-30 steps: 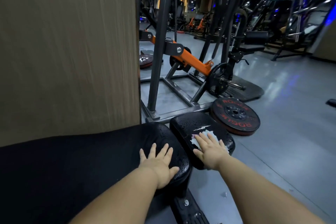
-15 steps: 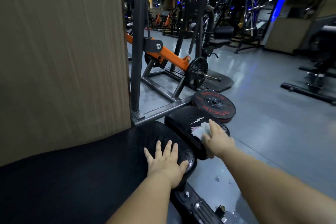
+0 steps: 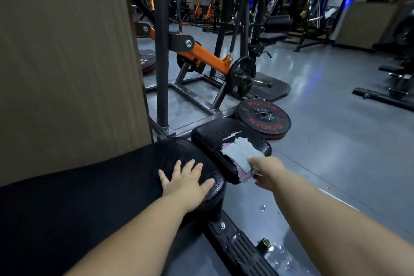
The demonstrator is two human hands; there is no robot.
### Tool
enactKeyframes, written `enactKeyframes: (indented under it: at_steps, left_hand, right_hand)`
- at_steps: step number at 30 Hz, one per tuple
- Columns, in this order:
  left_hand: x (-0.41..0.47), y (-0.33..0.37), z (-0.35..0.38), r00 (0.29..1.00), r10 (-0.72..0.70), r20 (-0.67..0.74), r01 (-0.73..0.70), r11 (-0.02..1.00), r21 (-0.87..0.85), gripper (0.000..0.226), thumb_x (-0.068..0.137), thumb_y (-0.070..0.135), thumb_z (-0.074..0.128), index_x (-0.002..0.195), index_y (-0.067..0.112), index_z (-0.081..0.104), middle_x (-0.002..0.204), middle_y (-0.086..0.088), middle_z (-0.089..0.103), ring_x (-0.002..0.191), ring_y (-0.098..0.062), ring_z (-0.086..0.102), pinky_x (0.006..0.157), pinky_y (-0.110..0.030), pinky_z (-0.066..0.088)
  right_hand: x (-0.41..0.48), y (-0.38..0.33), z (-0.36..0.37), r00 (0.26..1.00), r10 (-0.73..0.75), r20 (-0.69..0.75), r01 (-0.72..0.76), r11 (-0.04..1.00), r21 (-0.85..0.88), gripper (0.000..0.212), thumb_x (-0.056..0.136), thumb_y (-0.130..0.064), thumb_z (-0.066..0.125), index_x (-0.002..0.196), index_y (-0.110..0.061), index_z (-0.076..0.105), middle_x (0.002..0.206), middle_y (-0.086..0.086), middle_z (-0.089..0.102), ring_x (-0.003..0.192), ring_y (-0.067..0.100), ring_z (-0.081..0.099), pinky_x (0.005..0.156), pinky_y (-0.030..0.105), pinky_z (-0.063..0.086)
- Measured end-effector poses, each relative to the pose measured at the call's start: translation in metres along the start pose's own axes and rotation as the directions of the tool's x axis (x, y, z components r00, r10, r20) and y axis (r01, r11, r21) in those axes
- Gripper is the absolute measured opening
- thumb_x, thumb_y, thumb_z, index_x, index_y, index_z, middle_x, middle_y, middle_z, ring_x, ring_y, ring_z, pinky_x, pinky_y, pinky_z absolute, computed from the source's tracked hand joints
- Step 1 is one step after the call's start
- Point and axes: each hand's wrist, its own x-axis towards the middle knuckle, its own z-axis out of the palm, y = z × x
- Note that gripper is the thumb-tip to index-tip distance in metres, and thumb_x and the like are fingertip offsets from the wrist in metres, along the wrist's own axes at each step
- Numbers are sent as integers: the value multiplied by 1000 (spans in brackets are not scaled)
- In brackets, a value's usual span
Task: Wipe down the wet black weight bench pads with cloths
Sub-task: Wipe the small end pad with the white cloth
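The long black bench pad (image 3: 94, 186) runs from the lower left to the middle, beaded with water at its end. My left hand (image 3: 187, 182) lies flat on that end, fingers spread, holding nothing. Beyond it sits the small black seat pad (image 3: 215, 135), wet, with a white tear in its cover. A white and pink cloth (image 3: 240, 158) lies on the seat pad's near right edge and hangs over it. My right hand (image 3: 267, 171) grips the cloth at that edge.
A brown wall panel (image 3: 67, 63) fills the left. A grey rack frame (image 3: 161, 51) with an orange lever arm (image 3: 208, 58) stands behind the pads. A black and red weight plate (image 3: 263, 120) lies on the floor beside the seat pad. Water spots the bench's foot rail (image 3: 242, 251).
My right hand has dragged the cloth from the seat pad's top toward its near right edge, closing on it. The view has moved closer. My left hand stays on the long pad.
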Motion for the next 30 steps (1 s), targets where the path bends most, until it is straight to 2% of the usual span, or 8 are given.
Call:
enactKeyframes:
  at_steps: [6, 10, 12, 15, 18, 22, 25, 30]
  left_hand:
    - [10, 65, -11, 963, 111, -246, -163, 966, -201, 46, 98, 49, 44, 141, 33, 45, 149, 13, 40, 141, -15, 23, 116, -34, 19]
    - [30, 126, -5, 957, 161, -241, -234, 919, -317, 40, 96, 39, 52, 135, 29, 54, 138, 4, 51, 128, -22, 43, 105, -32, 38]
    - [35, 159, 7, 971, 163, -173, -224, 868, -442, 37, 96, 36, 54, 132, 26, 57, 132, 0, 57, 121, -22, 52, 96, -27, 43]
    - [45, 202, 42, 989, 138, 48, -79, 783, -616, 42, 98, 39, 50, 136, 20, 51, 135, 2, 55, 123, -20, 51, 92, -20, 36]
    - [59, 238, 89, 952, 66, 300, 182, 664, -725, 62, 83, 57, 48, 130, 16, 52, 128, -6, 59, 114, -27, 56, 99, -33, 45]
    - [75, 269, 145, 847, 37, 530, 480, 375, -793, 27, 99, 41, 47, 104, 17, 58, 85, -2, 56, 71, -16, 56, 52, -22, 44]
    - [83, 283, 173, 818, 45, 574, 538, 294, -790, 27, 103, 23, 44, 80, 17, 57, 61, 4, 59, 37, -3, 54, 26, -14, 33]
    - [110, 286, 210, 860, -12, 509, 485, 326, -811, 39, 95, -10, 41, 59, 7, 45, 44, -2, 41, 28, -5, 37, 36, -12, 36]
  right_hand:
    - [5, -16, -30, 993, -106, 60, 94, 981, 171, 12, 83, 1, 62, 78, -5, 53, 62, 12, 50, 52, 24, 48, 43, 25, 44]
    - [9, -33, -89, 957, -283, 61, 273, 953, 130, 15, 78, 1, 60, 83, -11, 52, 84, 18, 53, 67, 34, 58, 56, 57, 56]
    - [14, -33, -123, 942, -333, 47, 333, 943, 8, 20, 72, -2, 63, 80, -15, 50, 75, 16, 51, 59, 31, 52, 54, 55, 53]
    - [22, -23, -166, 939, -343, 35, 345, 935, -88, 23, 76, 2, 62, 84, -15, 49, 65, 10, 44, 45, 22, 37, 45, 29, 39]
    - [40, 4, -196, 955, -295, 35, 297, 951, -91, 23, 77, 2, 63, 82, -16, 51, 70, 11, 45, 52, 23, 41, 51, 32, 41]
    - [76, 54, -220, 987, -155, 44, 156, 988, -20, 18, 79, 3, 62, 88, -11, 58, 75, 15, 53, 62, 30, 52, 55, 36, 47]
    - [101, 89, -233, 997, -35, 68, 29, 996, 86, 17, 83, 6, 59, 94, -8, 58, 79, 15, 59, 53, 26, 61, 45, 36, 55]
    - [148, 136, -248, 998, 37, 54, -46, 986, 159, 18, 83, 9, 54, 84, -8, 56, 76, 15, 57, 59, 31, 57, 49, 34, 50]
